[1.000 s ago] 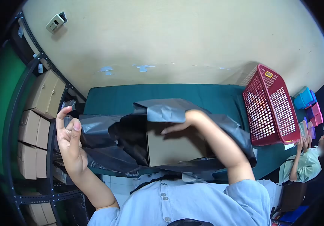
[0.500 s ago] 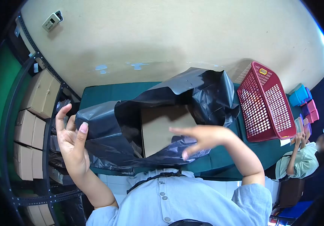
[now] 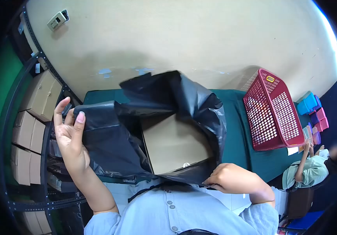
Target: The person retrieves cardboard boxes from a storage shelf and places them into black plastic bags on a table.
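Observation:
A large black plastic bag point(image 3: 102, 139) is spread on the green-covered table with its mouth open toward me. Inside it lies a flat brown cardboard box point(image 3: 176, 143), partly covered by the bag's folds. My left hand point(image 3: 71, 137) pinches the bag's left edge between thumb and fingers, with some fingertips raised. My right hand point(image 3: 233, 178) is closed on the bag's near right rim, close to my body. Its fingertips are mostly hidden from view.
A red perforated plastic basket point(image 3: 272, 113) stands to the right on the table point(image 3: 235, 117). Shelves with cardboard boxes point(image 3: 27, 133) are at the left. Beyond the basket are colourful plastic containers point(image 3: 309, 103) and a seated person point(image 3: 309, 170) handling some. A wall rises behind.
My right hand has moved down and right from over the box and closed on the bag's rim. The bag's right side has drawn in, and more of the box's near edge shows.

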`<state>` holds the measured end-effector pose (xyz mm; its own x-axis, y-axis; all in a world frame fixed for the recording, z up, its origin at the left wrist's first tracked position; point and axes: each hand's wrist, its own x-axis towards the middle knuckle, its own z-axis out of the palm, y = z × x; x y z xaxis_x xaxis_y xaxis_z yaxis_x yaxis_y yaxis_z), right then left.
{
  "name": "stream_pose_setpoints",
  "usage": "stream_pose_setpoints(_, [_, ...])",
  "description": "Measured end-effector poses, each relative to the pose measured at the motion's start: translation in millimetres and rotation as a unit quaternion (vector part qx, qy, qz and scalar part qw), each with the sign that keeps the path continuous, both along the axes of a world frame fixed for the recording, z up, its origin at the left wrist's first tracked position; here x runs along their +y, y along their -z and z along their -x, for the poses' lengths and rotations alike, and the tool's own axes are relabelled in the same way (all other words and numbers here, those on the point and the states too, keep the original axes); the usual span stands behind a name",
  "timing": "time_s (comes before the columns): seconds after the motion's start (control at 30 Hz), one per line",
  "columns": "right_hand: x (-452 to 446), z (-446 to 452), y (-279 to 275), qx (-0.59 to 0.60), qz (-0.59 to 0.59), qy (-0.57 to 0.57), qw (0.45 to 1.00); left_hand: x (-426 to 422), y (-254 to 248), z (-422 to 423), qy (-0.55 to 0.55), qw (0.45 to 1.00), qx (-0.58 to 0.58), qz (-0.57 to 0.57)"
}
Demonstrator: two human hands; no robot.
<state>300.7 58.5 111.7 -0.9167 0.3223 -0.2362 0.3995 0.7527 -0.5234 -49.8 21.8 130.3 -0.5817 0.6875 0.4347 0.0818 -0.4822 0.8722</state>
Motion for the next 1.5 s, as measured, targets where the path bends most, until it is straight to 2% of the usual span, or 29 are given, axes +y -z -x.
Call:
stream_pose_setpoints(0.1, [10,4,-9,-0.029,0.062,-0.011,0.998,-4,1,-5,0.019,1.0,-0.005,-0.014])
stream_pose_setpoints(0.17, [19,8,-9,0.091,0.149,0.068,0.982,-8,5,-4,0.053,0.998,0.028,0.008])
stream_pose_setpoints(0.2, [28,15,-13,0.066,0.171,0.095,0.978,-9,4,-7,0.055,0.998,0.02,0.009])
stream_pose_setpoints(0.23, [36,20,-3,0.071,0.135,0.097,0.984,-11,5,-8,0.056,0.998,0.021,0.008])
stream_pose_setpoints(0.3, [54,31,18,0.045,0.151,0.107,0.982,-16,6,-9,0.069,0.997,0.017,0.001])
stream_pose_setpoints(0.37, [75,32,47,-0.036,0.095,0.124,0.987,-21,11,-2,0.066,0.997,0.03,-0.006])
stream_pose_setpoints(0.4, [90,24,71,-0.086,-0.003,0.178,0.98,-24,12,2,0.046,0.998,0.033,-0.016])
stream_pose_setpoints(0.43, [103,13,85,-0.136,-0.101,0.23,0.958,-26,12,7,0.025,0.999,0.035,-0.027])
stream_pose_setpoints(0.47, [113,6,80,-0.165,-0.155,0.367,0.902,-26,12,12,0.01,0.999,0.019,-0.029])
stream_pose_setpoints(0.5, [126,-1,73,-0.189,-0.206,0.494,0.823,-26,11,17,0.009,0.999,0.02,-0.032])
stream_pose_setpoints(0.57, [149,-35,61,-0.204,-0.199,0.544,0.789,-26,11,23,-0.015,0.999,-0.003,-0.029])
stream_pose_setpoints(0.63, [142,-53,47,-0.224,-0.26,0.548,0.763,-22,10,20,-0.015,1.0,0.001,-0.022])
stream_pose_setpoints(0.77, [103,-65,4,-0.109,-0.31,0.574,0.75,4,-4,8,0.009,1.0,0.003,-0.03])
stream_pose_setpoints(0.83, [95,-69,-8,-0.082,-0.332,0.593,0.729,29,-19,6,-0.032,0.995,0.076,-0.053])
stream_pose_setpoints(0.9, [92,-69,-19,-0.072,-0.347,0.601,0.716,64,-38,3,-0.017,0.991,0.11,-0.07])
stream_pose_setpoints(0.97, [100,-70,-23,-0.051,-0.373,0.609,0.698,99,-56,11,0.098,0.989,0.105,-0.043])
stream_pose_setpoints(1.13, [127,-79,-56,-0.032,-0.38,0.656,0.651,169,-96,12,0.124,0.983,0.127,-0.055])
stream_pose_setpoints(1.23, [112,-71,-79,-0.026,-0.398,0.661,0.635,170,-120,18,0.103,0.979,0.129,-0.12])
stream_pose_setpoints(1.3, [95,-62,-87,-0.017,-0.41,0.662,0.627,156,-129,27,0.116,0.978,0.142,-0.099])
stream_pose_setpoints(1.37, [79,-55,-86,-0.033,-0.411,0.664,0.624,140,-126,21,0.072,0.979,0.171,-0.079])
stream_pose_setpoints(1.4, [73,-54,-81,-0.038,-0.42,0.642,0.64,135,-119,22,0.072,0.98,0.171,-0.077])
stream_pose_setpoints(1.47, [61,-45,-72,-0.052,-0.427,0.604,0.672,129,-100,25,0.097,0.982,0.159,-0.041])
stream_pose_setpoints(1.5, [60,-44,-63,-0.056,-0.426,0.586,0.687,127,-88,28,0.143,0.98,0.138,-0.029])
